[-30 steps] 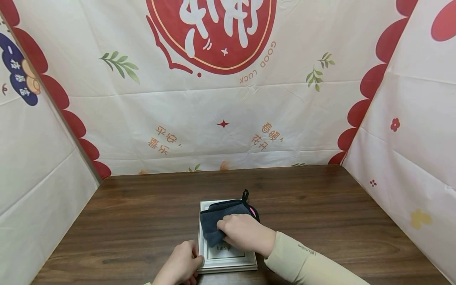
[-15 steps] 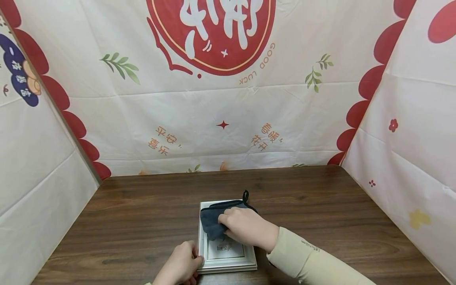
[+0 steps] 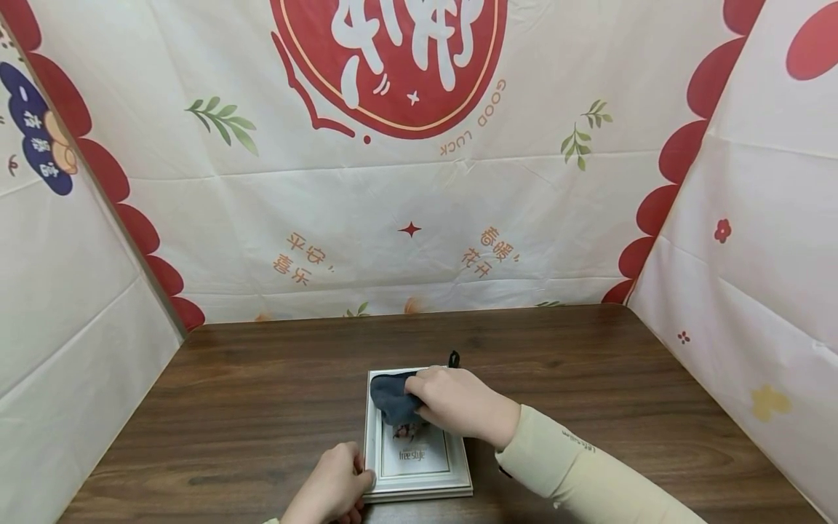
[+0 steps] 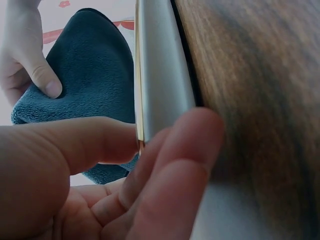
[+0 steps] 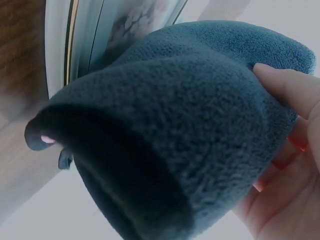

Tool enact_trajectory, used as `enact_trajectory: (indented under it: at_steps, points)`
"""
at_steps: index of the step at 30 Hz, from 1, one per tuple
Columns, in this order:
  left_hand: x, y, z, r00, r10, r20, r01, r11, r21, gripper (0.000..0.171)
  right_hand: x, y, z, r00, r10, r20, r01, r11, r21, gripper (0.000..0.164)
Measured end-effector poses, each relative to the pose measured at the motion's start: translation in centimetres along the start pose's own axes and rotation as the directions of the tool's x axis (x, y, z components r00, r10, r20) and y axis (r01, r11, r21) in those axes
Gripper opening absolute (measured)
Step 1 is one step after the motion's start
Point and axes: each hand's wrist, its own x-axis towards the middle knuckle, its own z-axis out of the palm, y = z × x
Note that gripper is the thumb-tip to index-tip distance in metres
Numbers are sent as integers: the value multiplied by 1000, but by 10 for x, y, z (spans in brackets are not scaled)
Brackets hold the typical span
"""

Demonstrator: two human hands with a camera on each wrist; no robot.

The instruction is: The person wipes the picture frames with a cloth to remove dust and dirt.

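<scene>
A white picture frame [image 3: 419, 482] with thin dark lines lies flat on the table, "free style" printed on the sheet inside it. My left hand [image 3: 330, 482] holds its near left corner, and in the left wrist view thumb and fingers pinch the frame's edge [image 4: 162, 55]. On the upper part of the frame is a folded dark blue-grey cleaning cloth [image 3: 395, 399] with black trim and a hanging loop. My right hand [image 3: 466, 404] grips this cloth, thumb on top, as the right wrist view of the plush cloth [image 5: 200, 110] shows. Cloth and hand hide the frame's upper right.
The dark brown wooden table [image 3: 262, 393] extends around the frame on all sides. Behind it hangs a white printed curtain [image 3: 366, 196] with a red round emblem, and similar white panels [image 3: 740, 291] stand at both sides.
My right hand has slid the cloth up toward the frame's far end, baring more of the printed sheet, including part of a picture. My left hand stays at the corner.
</scene>
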Motion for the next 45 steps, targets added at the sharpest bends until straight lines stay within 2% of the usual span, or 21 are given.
enact_trajectory:
  at_steps: [10, 15, 21, 26, 45]
  points:
    - [1, 0, 0, 1000, -12, 10, 12, 1000, 4, 13, 3, 7, -8, 999, -11, -45, 10, 1000, -13, 14]
    - [1, -1, 0, 1000, 1, 4, -1, 1000, 7, 13, 5, 9, -14, 998, -15, -57, 15, 1000, -1, 12]
    - [1, -3, 1, 1000, 14, -7, -14, 1000, 13, 13, 6, 12, -20, 999, 0, -38, 1, 1000, 9, 11]
    - [1, -3, 1, 1000, 25, -7, -25, 1000, 8, 14, 7, 16, -23, 998, 2, -61, -3, 1000, -16, 11]
    - [2, -2, 0, 1000, 4, -3, -4, 1000, 4, 13, 5, 34, -42, 992, 60, -106, -63, 998, -17, 13]
